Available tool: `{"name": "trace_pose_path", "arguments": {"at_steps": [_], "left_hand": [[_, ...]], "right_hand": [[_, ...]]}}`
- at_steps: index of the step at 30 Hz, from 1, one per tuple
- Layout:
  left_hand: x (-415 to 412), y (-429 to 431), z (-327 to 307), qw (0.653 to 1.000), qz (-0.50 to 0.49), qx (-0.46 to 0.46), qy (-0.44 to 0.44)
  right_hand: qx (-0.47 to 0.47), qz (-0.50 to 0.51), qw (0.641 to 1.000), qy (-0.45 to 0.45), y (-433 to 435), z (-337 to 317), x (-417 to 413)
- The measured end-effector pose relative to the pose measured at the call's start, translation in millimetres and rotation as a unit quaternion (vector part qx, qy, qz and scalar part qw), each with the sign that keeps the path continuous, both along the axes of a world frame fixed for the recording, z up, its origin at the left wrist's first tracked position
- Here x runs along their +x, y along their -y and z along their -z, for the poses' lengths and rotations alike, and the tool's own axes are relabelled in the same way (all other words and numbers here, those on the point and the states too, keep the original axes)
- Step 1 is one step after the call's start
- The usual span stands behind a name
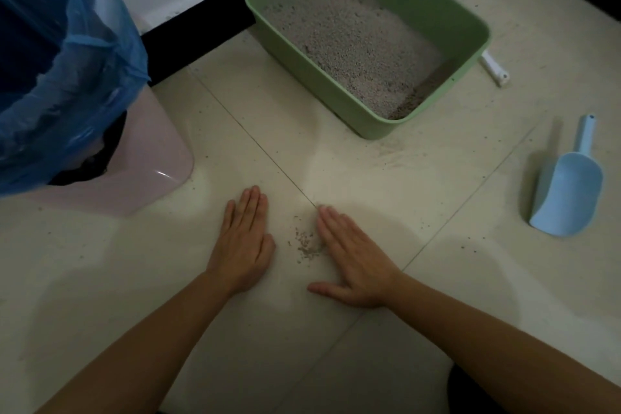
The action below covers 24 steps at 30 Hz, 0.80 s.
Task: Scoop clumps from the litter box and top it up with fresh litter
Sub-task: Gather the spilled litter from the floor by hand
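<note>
While both hands lie flat on the floor tile (420, 178), I'm calling this a clean-up beat. The left hand (243, 242) and right hand (353, 262) have straight fingers and grasp nothing. A small scatter of spilled litter grains (305, 244) sits between them, the right hand's edge just touching it.

The green litter box (312, 77) is at one o'clock from the hands, with its litter (353, 44) heaped toward the far wall and thinning at the near right corner. The blue scoop (568, 191) lies at three o'clock, well apart, bowl up and empty. The pink bin (161, 165) with its blue bag liner (67, 60) stands at ten o'clock. A white handle-like piece (494, 70) pokes out beside the box; I cannot tell what it is.

Risks, as I read it: pushing those grains with bare palms could fling them wider or grind them into the grout line running right through the spot. Some may stick to the skin. The liner looks loosely draped, so a dumped load could drag it inward. No fresh litter is in sight.
</note>
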State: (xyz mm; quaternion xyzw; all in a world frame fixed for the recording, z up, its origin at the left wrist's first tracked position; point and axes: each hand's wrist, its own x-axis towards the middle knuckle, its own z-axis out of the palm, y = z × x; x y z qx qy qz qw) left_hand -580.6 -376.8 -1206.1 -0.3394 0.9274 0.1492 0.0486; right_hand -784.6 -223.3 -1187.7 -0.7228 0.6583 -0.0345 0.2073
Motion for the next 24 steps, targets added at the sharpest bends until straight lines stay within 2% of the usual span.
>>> {"name": "trace_pose_path", "arguments": {"at_steps": [4, 7, 11, 13, 17, 24], "left_hand": [[-15, -24, -2, 0.998, 0.068, -0.005, 0.011], [-22, -43, -3, 0.99, 0.142, -0.006, 0.019], [-16, -50, -7, 0.977, 0.213, 0.002, 0.009], [-5, -42, -9, 0.979, 0.203, 0.006, -0.005], [30, -12, -12, 0.994, 0.108, -0.021, 0.022], [52, 5, -16, 0.997, 0.036, -0.071, 0.019]], "right_hand": [[0.036, 0.086, 0.995, -0.047, -21, -1, -34], [0.043, 0.096, 0.992, -0.075, -29, -4, -46], [0.045, 0.076, 0.993, -0.073, -32, 0, -23], [0.028, 0.065, 0.995, -0.065, -29, 4, -5], [0.013, 0.046, 0.997, -0.057, -21, 10, 18], [0.006, -0.024, 0.998, -0.058, -14, 11, 11]]}}
